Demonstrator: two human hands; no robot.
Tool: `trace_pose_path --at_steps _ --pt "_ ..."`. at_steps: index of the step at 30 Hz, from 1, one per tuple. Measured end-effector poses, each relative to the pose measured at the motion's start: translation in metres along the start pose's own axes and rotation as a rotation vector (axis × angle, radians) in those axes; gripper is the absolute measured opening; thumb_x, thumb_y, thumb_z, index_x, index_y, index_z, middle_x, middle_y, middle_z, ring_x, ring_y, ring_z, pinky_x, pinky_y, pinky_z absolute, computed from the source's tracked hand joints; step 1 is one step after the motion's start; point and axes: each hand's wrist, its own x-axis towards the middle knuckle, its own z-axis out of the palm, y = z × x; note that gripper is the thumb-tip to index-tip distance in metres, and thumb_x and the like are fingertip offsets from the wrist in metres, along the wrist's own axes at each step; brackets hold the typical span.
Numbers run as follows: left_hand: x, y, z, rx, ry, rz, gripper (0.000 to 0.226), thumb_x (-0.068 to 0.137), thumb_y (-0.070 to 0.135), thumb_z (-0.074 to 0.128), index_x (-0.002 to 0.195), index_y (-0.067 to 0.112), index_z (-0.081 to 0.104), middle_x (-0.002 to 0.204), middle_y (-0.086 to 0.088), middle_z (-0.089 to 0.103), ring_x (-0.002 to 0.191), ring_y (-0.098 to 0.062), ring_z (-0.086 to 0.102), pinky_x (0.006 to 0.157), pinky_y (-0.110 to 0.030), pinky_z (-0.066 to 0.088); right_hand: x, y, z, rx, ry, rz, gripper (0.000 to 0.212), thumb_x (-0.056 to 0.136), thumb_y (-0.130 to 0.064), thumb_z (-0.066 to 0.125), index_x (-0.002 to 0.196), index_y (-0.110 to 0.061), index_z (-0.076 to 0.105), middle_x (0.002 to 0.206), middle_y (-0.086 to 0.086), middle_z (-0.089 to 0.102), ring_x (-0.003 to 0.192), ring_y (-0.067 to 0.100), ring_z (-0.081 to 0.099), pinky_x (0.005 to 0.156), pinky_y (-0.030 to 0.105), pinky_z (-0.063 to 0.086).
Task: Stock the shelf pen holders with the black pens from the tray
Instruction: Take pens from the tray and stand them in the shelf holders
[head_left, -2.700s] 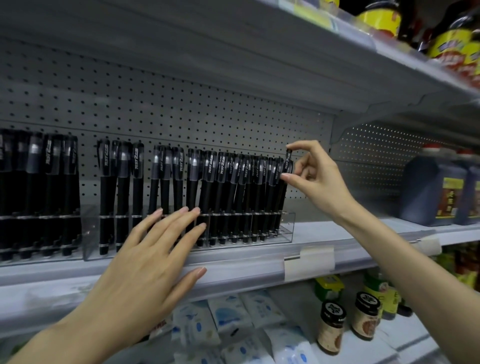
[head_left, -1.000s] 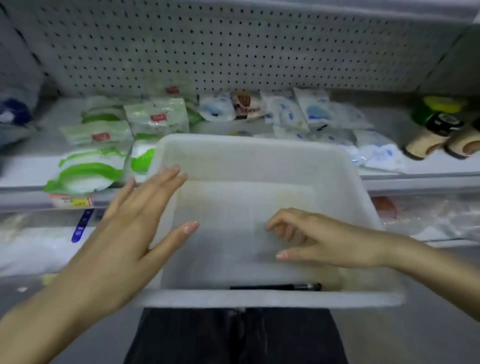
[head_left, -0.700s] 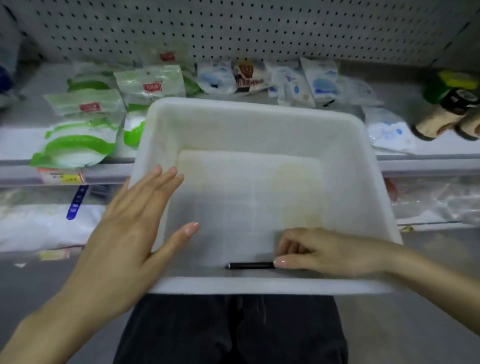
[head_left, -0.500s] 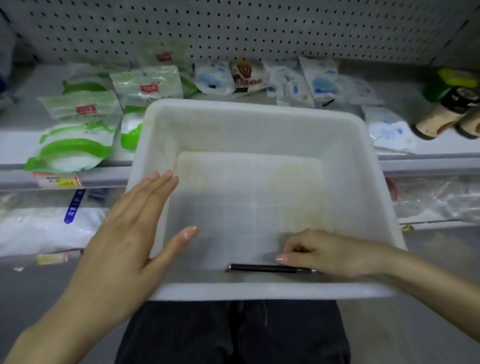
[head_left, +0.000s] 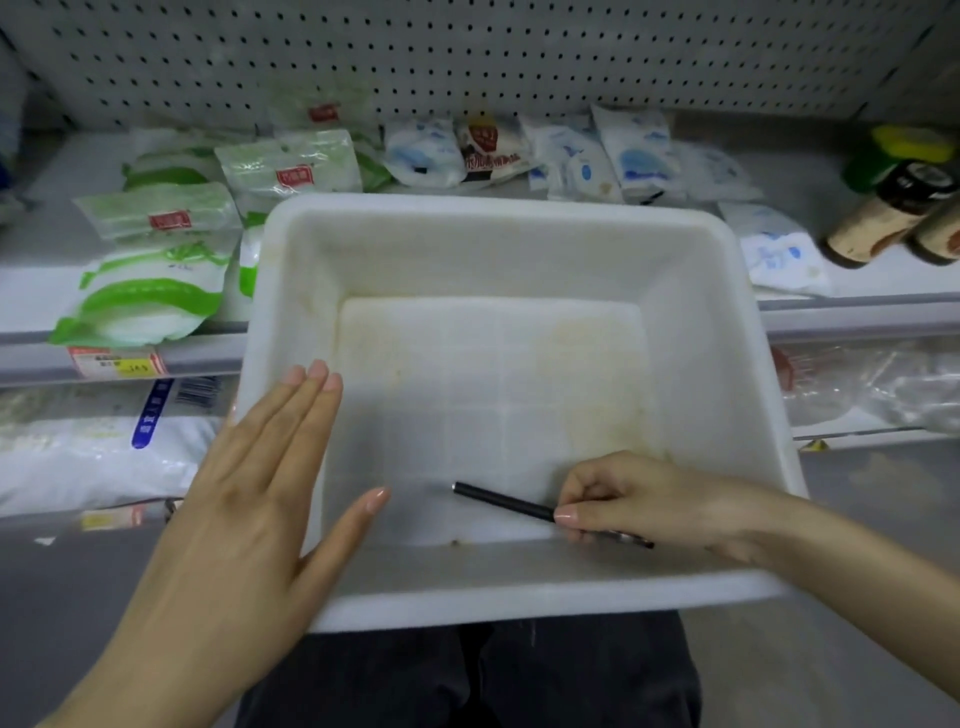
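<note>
One black pen (head_left: 498, 502), a slim smooth cylinder, lies aslant on the floor of the tray (head_left: 493, 205) near its 5 o'clock corner, one end pointing toward 10 o'clock. The right hand (head_left: 654, 499) pinches the pen's other end between thumb and curled fingers. The single tray is white plastic, rectangular with rounded corners and sloping walls, its floor faintly yellow-stained. The left hand (head_left: 244, 509) is spread flat over the 8 o'clock rim, fingers straight and together, thumb apart, holding nothing; contact with the rim cannot be told. Beyond the tray, at 12 o'clock, a shelf (head_left: 841, 314) carries soft plastic pouches, green-and-white (head_left: 140, 301) at 10 o'clock, blue-and-white (head_left: 636, 156) at 1 o'clock, too overlapped to count, and two brown jars (head_left: 878, 221) at 2 o'clock, backed by one perforated pegboard (head_left: 467, 57).
</note>
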Motion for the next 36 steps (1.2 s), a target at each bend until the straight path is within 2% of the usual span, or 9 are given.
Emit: trace_pose_path --at_steps 7,13,15,18,20,24,28,32,36 --pt "-0.011 0.0 0.001 0.121 0.091 0.093 0.073 0.095 0.05 0.037 0.146 -0.001 0.03 0.152 -0.014 0.034 0.143 -0.025 0.028 0.102 -0.06 0.037 -0.007 0.005 0.019 0.212 0.093 -0.017 0.009 0.09 -0.017 0.062 0.085 -0.011 0.058 0.068 -0.001 0.067 0.058 0.006 0.058 0.054 0.018 0.044" --pt "-0.018 0.005 -0.003 0.136 0.11 0.098 0.071 0.089 0.042 0.047 0.142 -0.005 0.037 0.148 -0.018 0.039 0.139 -0.029 0.034 0.099 -0.062 0.04 -0.013 0.013 0.035 0.413 0.22 0.051 0.011 0.081 -0.011 0.072 0.076 -0.01 0.062 0.063 0.001 0.065 0.049 0.003 0.05 0.048 0.014 0.038" --pt "-0.018 0.009 -0.006 0.119 0.09 0.083 0.07 0.089 0.042 0.046 0.141 -0.005 0.038 0.148 -0.016 0.04 0.139 -0.028 0.035 0.103 -0.057 0.038 -0.016 0.016 0.036 0.475 0.238 0.082 0.012 0.078 -0.01 0.074 0.074 -0.011 0.063 0.064 0.002 0.064 0.05 0.004 0.049 0.048 0.014 0.037" --pt "-0.023 0.014 -0.01 0.085 0.048 0.06 0.069 0.092 0.046 0.041 0.14 -0.004 0.041 0.147 -0.015 0.041 0.139 -0.023 0.033 0.116 -0.034 0.023 -0.023 0.018 0.038 0.586 0.233 0.124 0.012 0.075 -0.005 0.075 0.07 -0.01 0.066 0.063 0.005 0.059 0.052 0.005 0.049 0.049 0.014 0.037" --pt "-0.029 0.014 -0.009 0.054 0.004 0.023 0.07 0.094 0.05 0.036 0.14 -0.003 0.042 0.147 -0.014 0.041 0.14 -0.02 0.031 0.118 -0.029 0.017 -0.026 0.02 0.038 0.646 0.235 0.105 0.008 0.073 -0.001 0.074 0.07 -0.007 0.07 0.06 0.005 0.057 0.052 0.005 0.05 0.049 0.013 0.04" --pt "-0.028 0.014 -0.016 0.164 -0.091 0.021 0.072 0.094 0.052 0.033 0.14 -0.002 0.043 0.145 -0.015 0.044 0.137 -0.019 0.032 0.117 -0.043 0.015 -0.032 0.008 0.026 0.704 0.229 0.003 0.01 0.073 -0.007 0.071 0.081 -0.004 0.076 0.073 0.005 0.069 0.068 0.007 0.062 0.063 0.015 0.05" --pt "-0.007 0.027 -0.036 0.294 -0.102 0.048 0.071 0.09 0.051 0.035 0.139 0.001 0.046 0.143 -0.012 0.047 0.132 -0.015 0.036 0.112 -0.056 0.015 -0.043 -0.015 0.005 0.484 0.335 -0.218 0.015 0.084 0.0 0.064 0.086 -0.01 0.075 0.073 -0.004 0.069 0.069 0.007 0.06 0.064 0.016 0.048" --pt "0.027 0.046 -0.055 0.221 -0.026 0.082 0.07 0.097 0.056 0.025 0.139 0.004 0.047 0.143 -0.008 0.048 0.134 -0.013 0.035 0.114 -0.047 0.015 -0.08 -0.057 -0.041 0.374 0.52 -0.5 0.02 0.072 0.001 0.071 0.089 -0.008 0.064 0.073 0.005 0.071 0.056 0.014 0.063 0.053 0.02 0.049" --pt "0.091 0.082 -0.089 0.136 0.113 0.197 0.066 0.096 0.056 0.028 0.145 0.012 0.04 0.15 0.0 0.039 0.141 -0.009 0.026 0.116 -0.037 0.012 -0.135 -0.101 -0.1 0.361 0.735 -0.759 0.035 0.061 -0.009 0.072 0.089 -0.009 0.05 0.078 0.012 0.072 0.056 0.019 0.064 0.053 0.024 0.051"
